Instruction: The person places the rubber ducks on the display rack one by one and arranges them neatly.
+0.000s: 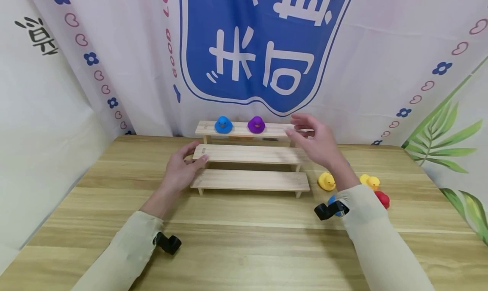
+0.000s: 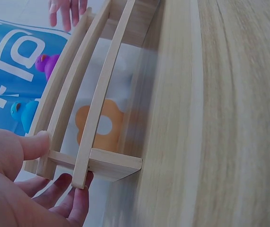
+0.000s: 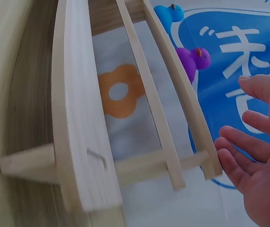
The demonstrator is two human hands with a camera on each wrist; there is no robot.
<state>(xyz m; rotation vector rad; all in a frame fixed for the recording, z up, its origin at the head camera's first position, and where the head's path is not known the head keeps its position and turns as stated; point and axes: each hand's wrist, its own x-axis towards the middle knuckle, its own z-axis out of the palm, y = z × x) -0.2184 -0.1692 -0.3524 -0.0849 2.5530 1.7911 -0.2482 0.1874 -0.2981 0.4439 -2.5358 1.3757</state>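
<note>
1. Both hands flank the wooden rack, clock read from its centre in the head view: left hand at 9 o'clock, right hand between 2 and 3.
2. At the rack's left end, the left hand's thumb and fingers pinch the wood. The right hand is empty, fingers loosely spread, just beside the top tier's right end; whether it touches, I cannot tell.
3. On the top tier sit a blue duck near 11 o'clock and a purple duck at 12, both clear of the hands.
4. Between 3 and 4 o'clock, on the bench, lie a yellow duck, a second yellow duck and a partly hidden red toy, around the right wrist and sleeve.
5. My judgement: the rack is being steadied while ducks are lined up along it. Another placement would call for the right hand to reach towards 4 o'clock and pinch a loose duck, the left keeping the rack firm.
</note>
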